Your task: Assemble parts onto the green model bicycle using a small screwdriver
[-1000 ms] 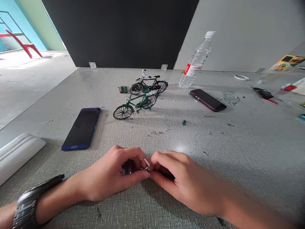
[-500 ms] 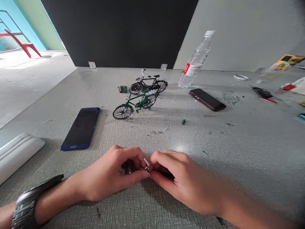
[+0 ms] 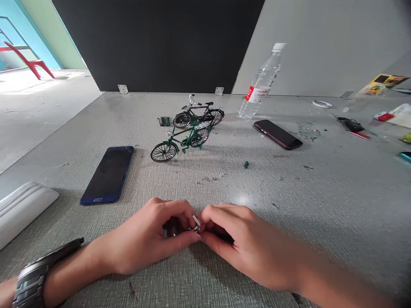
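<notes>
Left hand (image 3: 144, 238) and right hand (image 3: 240, 240), fingertips pinched nearly closed on small shiny silver piece (image 3: 196, 223); black miniature bicycle (image 3: 199, 114) stands near back edge of grey textured table (image 3: 337, 192)

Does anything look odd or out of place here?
The black bicycle has silver handlebars; the green bicycle in front shows none, so it looks incomplete. A small green piece lies loose on the table.

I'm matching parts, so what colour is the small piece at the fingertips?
Silver, where the piece shows; the head view shows it best.
</notes>
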The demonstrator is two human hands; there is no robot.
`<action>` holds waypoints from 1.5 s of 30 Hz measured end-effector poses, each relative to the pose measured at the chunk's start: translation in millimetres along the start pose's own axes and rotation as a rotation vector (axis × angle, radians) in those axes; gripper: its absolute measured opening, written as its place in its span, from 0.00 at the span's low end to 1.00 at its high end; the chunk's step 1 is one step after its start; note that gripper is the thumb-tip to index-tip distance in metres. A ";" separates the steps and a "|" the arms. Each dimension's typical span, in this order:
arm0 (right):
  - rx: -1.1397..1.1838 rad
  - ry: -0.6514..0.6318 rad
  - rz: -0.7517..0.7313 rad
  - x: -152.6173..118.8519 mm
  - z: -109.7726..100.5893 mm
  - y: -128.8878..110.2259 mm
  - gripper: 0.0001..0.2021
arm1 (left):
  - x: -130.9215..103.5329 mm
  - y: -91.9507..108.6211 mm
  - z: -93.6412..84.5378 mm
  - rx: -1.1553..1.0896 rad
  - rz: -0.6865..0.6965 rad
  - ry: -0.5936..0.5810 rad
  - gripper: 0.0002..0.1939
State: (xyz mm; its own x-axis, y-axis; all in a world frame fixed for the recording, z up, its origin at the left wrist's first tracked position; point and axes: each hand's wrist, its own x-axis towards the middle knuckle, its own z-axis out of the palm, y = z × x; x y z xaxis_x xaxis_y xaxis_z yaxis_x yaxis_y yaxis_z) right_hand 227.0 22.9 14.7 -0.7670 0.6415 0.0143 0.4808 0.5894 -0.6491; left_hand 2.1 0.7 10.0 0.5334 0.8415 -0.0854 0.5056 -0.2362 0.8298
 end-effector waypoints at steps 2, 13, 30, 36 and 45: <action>-0.002 -0.003 0.006 0.4 -0.1 -0.1 0.03 | 0.1 0.0 0.1 0.001 -0.005 -0.003 0.04; 0.029 0.009 0.008 0.0 1.2 -0.2 0.04 | 1.2 -2.1 -1.1 -0.076 -0.001 -0.015 0.04; 0.030 0.014 -0.002 0.3 -0.1 -1.1 0.05 | 1.7 -2.9 -0.9 -0.076 0.003 -0.015 0.04; 0.032 0.022 0.001 0.7 1.4 -0.8 0.05 | 1.2 -3.1 -1.9 -0.056 0.022 -0.006 0.05; 0.016 0.009 0.025 1.1 0.6 -1.3 0.04 | 1.8 -1.7 -1.3 -0.051 0.024 -0.004 0.04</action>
State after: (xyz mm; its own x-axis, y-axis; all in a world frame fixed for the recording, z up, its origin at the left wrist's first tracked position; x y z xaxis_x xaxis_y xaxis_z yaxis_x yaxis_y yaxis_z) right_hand 225.3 22.5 15.1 -0.7513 0.6600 0.0046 0.4925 0.5652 -0.6618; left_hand 1.3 3.3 9.2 0.5474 0.8342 -0.0676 0.4577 -0.2308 0.8586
